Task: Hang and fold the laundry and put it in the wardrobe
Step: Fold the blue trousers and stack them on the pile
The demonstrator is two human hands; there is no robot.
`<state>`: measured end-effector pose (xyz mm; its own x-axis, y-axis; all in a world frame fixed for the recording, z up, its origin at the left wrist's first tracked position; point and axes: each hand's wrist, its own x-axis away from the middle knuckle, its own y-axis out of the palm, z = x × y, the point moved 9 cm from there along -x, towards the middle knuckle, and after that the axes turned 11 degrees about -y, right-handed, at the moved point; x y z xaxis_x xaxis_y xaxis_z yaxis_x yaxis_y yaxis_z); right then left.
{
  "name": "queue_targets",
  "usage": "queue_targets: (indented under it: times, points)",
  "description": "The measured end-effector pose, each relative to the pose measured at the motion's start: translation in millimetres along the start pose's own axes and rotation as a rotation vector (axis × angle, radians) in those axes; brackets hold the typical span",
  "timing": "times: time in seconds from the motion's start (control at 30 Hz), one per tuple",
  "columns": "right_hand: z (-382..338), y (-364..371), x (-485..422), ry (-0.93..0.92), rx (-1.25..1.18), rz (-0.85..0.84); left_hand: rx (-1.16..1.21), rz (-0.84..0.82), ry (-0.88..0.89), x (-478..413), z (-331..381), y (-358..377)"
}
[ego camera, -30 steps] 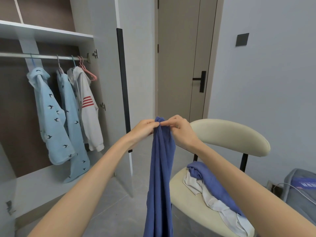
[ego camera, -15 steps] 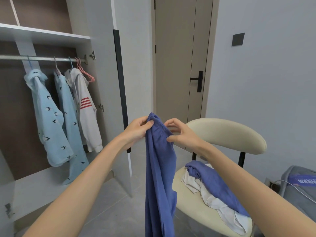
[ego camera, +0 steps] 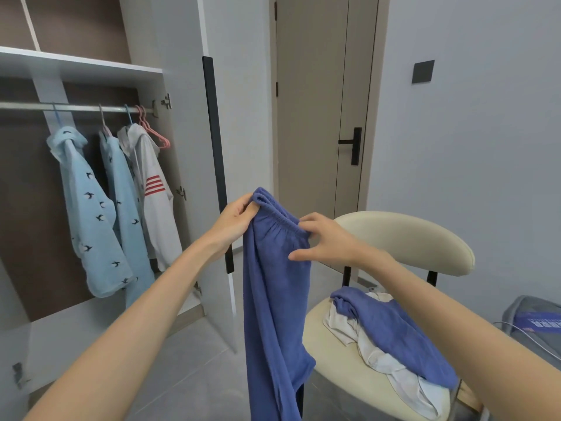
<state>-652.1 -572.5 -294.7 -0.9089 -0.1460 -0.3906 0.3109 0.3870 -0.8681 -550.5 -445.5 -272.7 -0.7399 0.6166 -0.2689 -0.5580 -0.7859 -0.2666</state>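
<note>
Both hands have drawn apart since a second ago, so the gathered waistband of the blue trousers (ego camera: 273,299) now stretches between them. The left hand (ego camera: 235,221) pinches its higher left end between thumb and fingers. The right hand (ego camera: 329,241) hooks curled fingers over the lower right end, thumb spread out against the cloth. The trousers hang in the air in front of the chair (ego camera: 409,238), beside the open wardrobe door (ego camera: 188,177).

Grey tiles cover the floor (ego camera: 188,360), and a closed beige room door (ego camera: 315,117) stands in the pale wall behind. On the chair seat lie a blue garment (ego camera: 400,335) and a white one (ego camera: 379,357) beneath it. Inside the wardrobe (ego camera: 91,68), two light-blue shirts (ego camera: 88,208) and a white top (ego camera: 158,202) hang from the rail (ego camera: 76,108).

The trouser legs run off the bottom edge. A grey bag (ego camera: 531,320) is cut off at the right, and its label is unreadable.
</note>
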Motion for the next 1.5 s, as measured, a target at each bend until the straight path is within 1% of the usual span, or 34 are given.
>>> queue_targets:
  times: [0.07, 0.13, 0.2, 0.23, 0.27, 0.33, 0.37, 0.47, 0.53, 0.63, 0.7, 0.8, 0.87, 0.93, 1.03, 1.07, 1.13, 1.23, 1.33, 1.43, 1.5]
  points:
    - [0, -20, -1, 0.021, 0.287, 0.012, -0.093, 0.048, 0.030, -1, 4, -7]
    - [-8, -35, -5, -0.009, 0.573, 0.035, -0.159, 0.088, 0.063, -3, 7, -13]
    - [-19, -42, -11, -0.069, 0.748, 0.057, -0.181, 0.109, 0.091, -3, 11, -16]
    - [-23, -42, -13, -0.100, 0.761, 0.028, -0.182, 0.107, 0.097, -2, 12, -16]
    - [-25, -38, -15, -0.122, 0.702, -0.024, -0.183, 0.100, 0.098, -1, 13, -16]
    - [-31, -27, -16, -0.156, 0.471, -0.118, -0.187, 0.085, 0.087, 0, 13, -15]
    - [-40, -23, -16, -0.208, 0.405, -0.100, -0.183, 0.082, 0.081, 0, 13, -15]
    - [-67, -20, -15, -0.400, 0.462, 0.078, -0.162, 0.116, 0.060, -1, 8, -21]
    - [-76, -17, -15, -0.442, 0.412, 0.122, -0.170, 0.148, 0.033, 0, 3, -28]
    - [-73, -8, -19, -0.393, 0.271, 0.071, -0.211, 0.181, 0.006, 3, -6, -35]
    - [-66, -1, -22, -0.335, 0.231, 0.021, -0.229, 0.199, 0.000, 4, -9, -38]
    - [-61, 5, -23, -0.309, 0.297, -0.033, -0.260, 0.224, -0.026, 6, -16, -43]
    - [-62, 7, -23, -0.325, 0.313, -0.028, -0.279, 0.225, -0.055, 6, -20, -44]
    - [-63, 10, -25, -0.307, 0.226, -0.020, -0.300, 0.226, -0.063, 6, -22, -44]
    - [-68, 17, -29, -0.284, 0.013, -0.027, -0.347, 0.232, -0.053, 5, -22, -42]
    - [-69, 18, -30, -0.283, -0.022, -0.031, -0.355, 0.238, -0.053, 4, -22, -43]
    - [-67, 19, -30, -0.267, 0.049, -0.058, -0.356, 0.245, -0.068, 3, -25, -45]
    - [-63, 14, -32, -0.288, 0.373, -0.077, -0.327, 0.251, -0.103, 4, -30, -53]
    - [-62, 0, -36, -0.306, 0.632, 0.011, -0.254, 0.248, -0.107, 7, -27, -61]
    - [-58, -15, -44, -0.245, 0.723, 0.104, -0.145, 0.235, -0.083, 9, -18, -65]
    - [-56, -20, -53, -0.208, 0.828, 0.106, -0.088, 0.243, -0.077, 9, -12, -70]
